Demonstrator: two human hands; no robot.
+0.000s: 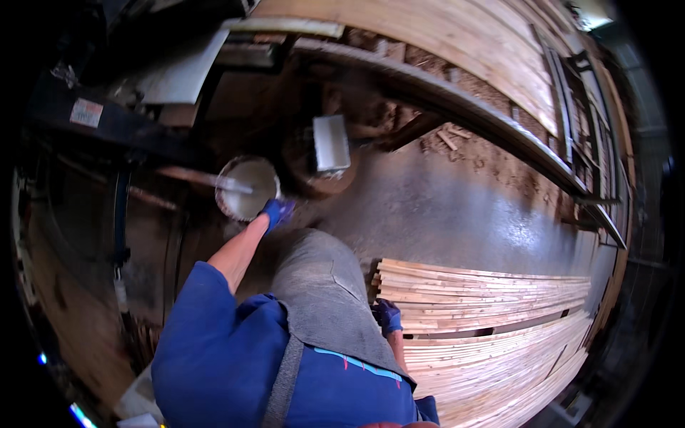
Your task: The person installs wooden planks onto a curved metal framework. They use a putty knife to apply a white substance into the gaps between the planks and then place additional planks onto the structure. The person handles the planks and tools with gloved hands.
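Blue gloves are worn on both hands. The L hand is held at the near R side of the rim of a round white bucket, ahead of the body; whether its grip is closed on the rim can't be told. A stick is laid over the bucket's L edge, w/ its pale tip inside. A white rect. box is seen just R of the bucket. The R hand is placed at the L end of stacked lt. wood boards, fingers partly hidden; its grip can't be told either.
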